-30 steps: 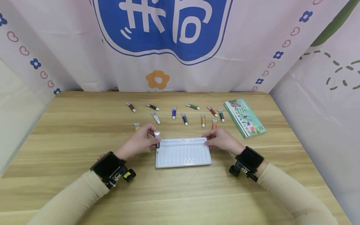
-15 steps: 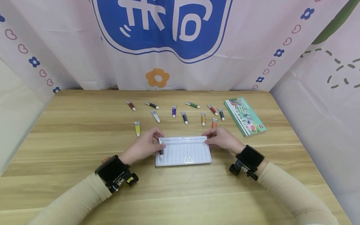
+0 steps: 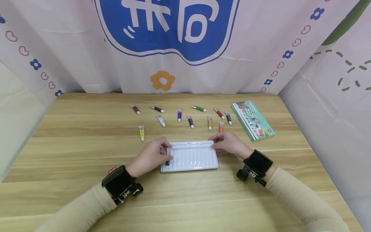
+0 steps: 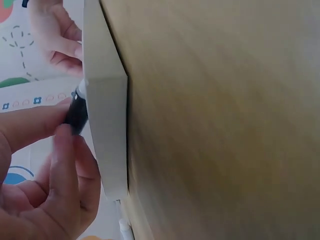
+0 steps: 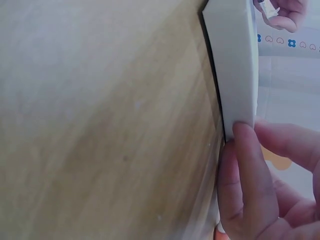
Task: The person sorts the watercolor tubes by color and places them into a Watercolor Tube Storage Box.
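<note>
In the head view my left hand [image 3: 151, 157] pinches a small dark paint tube [image 3: 167, 160] at the left end of a white ridged tray [image 3: 193, 157]. The left wrist view shows the tube's black body [image 4: 77, 114] between thumb and fingers, its white cap leaning at the tray rim. Whether the tube touches the tray floor I cannot tell. My right hand [image 3: 229, 144] holds the tray's far right corner, thumb over the rim and fingers against the outer side [image 5: 234, 65]. Closest to the left hand lies a yellow tube [image 3: 141, 133]; an orange tube [image 3: 221, 127] lies just behind the right.
Several more paint tubes lie scattered behind the tray, among them a brown tube [image 3: 135, 109], a green tube [image 3: 199, 108] and a red tube [image 3: 219, 113]. A green illustrated box [image 3: 253, 120] lies at the back right. A printed curtain [image 3: 87, 64] hangs along the table's far edge.
My left hand has moved right and towards me with the dark tube, from the tray's left edge to over its left end. The yellow tube has come fully into view. My right hand stays put.
</note>
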The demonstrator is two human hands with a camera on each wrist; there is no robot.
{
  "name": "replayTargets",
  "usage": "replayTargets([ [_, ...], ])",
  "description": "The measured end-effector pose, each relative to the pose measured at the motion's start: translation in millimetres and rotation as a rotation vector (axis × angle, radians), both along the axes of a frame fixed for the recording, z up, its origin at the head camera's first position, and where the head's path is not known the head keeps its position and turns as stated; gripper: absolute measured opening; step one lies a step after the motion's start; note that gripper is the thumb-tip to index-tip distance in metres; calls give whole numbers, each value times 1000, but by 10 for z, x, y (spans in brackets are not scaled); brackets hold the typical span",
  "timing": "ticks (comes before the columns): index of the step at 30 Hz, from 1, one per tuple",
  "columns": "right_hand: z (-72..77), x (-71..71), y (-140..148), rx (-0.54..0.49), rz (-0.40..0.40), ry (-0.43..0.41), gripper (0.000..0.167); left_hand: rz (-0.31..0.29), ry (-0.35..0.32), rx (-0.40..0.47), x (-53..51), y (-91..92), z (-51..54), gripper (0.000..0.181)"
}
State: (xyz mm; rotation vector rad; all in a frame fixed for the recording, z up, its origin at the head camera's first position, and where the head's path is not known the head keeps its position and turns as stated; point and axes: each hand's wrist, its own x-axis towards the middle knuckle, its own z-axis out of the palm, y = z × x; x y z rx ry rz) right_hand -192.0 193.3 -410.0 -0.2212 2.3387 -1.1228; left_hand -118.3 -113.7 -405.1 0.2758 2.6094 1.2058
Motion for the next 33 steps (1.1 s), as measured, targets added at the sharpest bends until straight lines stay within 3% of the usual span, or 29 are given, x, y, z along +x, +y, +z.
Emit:
replayTargets([
  [5, 6, 7, 4, -4, -2, -5, 33, -20, 37, -80, -24, 0, -16, 29],
  [10, 7, 6, 0, -11, -6, -11, 33, -86, 62, -164, -60, -38, -15, 27],
  [19, 14, -2, 4, 4, 0, -8, 33, -207, 5, -202, -151, -92, 50, 28],
  [33, 30, 5, -2, 23, 14, 0, 33, -226, 30, -245, -131, -65, 53, 26],
])
